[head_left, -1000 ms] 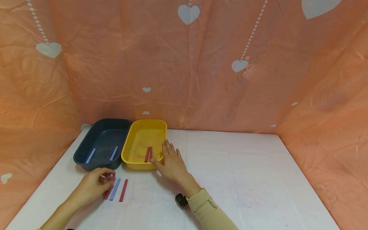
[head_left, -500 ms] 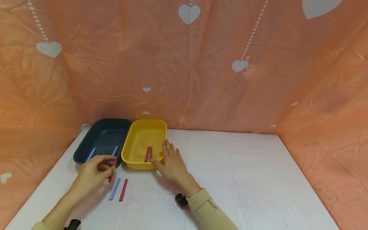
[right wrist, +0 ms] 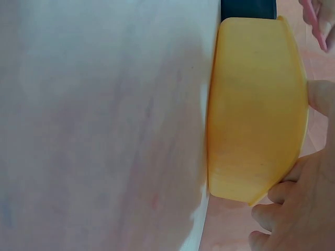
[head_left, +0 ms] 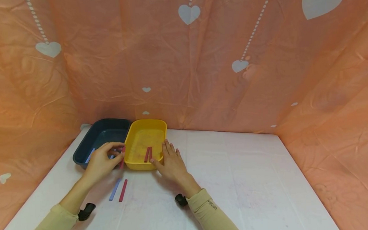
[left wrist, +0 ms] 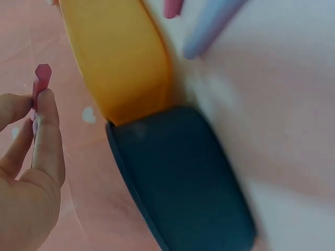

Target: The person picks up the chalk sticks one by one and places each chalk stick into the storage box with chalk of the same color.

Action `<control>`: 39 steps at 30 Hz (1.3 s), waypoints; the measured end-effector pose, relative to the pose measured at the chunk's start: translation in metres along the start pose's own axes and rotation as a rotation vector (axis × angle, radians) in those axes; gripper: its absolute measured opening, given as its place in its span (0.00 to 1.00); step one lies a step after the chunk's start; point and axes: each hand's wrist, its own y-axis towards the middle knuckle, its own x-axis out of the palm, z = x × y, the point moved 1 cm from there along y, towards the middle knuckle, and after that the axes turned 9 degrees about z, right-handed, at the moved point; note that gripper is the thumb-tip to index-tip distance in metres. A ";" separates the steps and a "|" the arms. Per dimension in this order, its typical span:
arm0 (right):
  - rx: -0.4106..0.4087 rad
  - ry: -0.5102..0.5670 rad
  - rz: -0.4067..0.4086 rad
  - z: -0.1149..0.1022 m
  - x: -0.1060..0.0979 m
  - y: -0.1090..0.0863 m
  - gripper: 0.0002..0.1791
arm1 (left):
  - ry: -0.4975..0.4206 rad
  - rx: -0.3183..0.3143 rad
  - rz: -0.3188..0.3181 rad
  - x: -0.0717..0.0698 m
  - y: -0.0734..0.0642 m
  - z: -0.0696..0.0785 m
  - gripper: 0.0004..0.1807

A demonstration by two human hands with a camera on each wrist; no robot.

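Observation:
My left hand pinches a slim red stick between thumb and fingers, over the edge where the two trays meet. In the left wrist view this stick has a faceted end. My right hand rests at the near right corner of the yellow tray, thumb on the front rim, straight fingers along the side. Two red sticks lie inside that tray. The dark blue tray holds a light blue stick and another, partly hidden behind my left hand.
On the white table, in front of the trays, lie a light blue stick and a red stick side by side. An orange cloth with pale hearts hangs behind the table and at its sides.
My left hand has picked the leftmost red stick off the table and carried it up and right to the yellow tray's left edge. The right hand has stayed in place.

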 end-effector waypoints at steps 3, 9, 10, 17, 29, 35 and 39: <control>-0.001 -0.001 0.003 0.000 0.000 0.000 0.48 | -0.031 0.007 -0.002 0.007 0.008 0.004 0.19; -0.004 -0.011 0.010 0.002 0.001 0.001 0.48 | -0.091 -0.009 -0.043 0.023 0.024 0.011 0.19; -0.005 -0.012 0.011 0.002 0.001 0.001 0.48 | -0.101 -0.019 -0.056 0.026 0.027 0.011 0.19; -0.016 -0.022 0.020 0.001 0.001 0.001 0.47 | -0.126 -0.022 -0.118 0.048 0.044 0.011 0.18; -0.030 -0.027 0.030 0.000 -0.002 0.000 0.47 | -0.027 -0.075 -0.254 0.077 0.064 0.000 0.18; -0.041 -0.027 0.036 0.000 -0.002 0.000 0.47 | 0.016 -0.091 -0.316 0.083 0.069 -0.004 0.17; -0.043 -0.039 0.038 0.000 -0.002 0.001 0.47 | 0.056 -0.082 -0.344 0.087 0.070 -0.004 0.17</control>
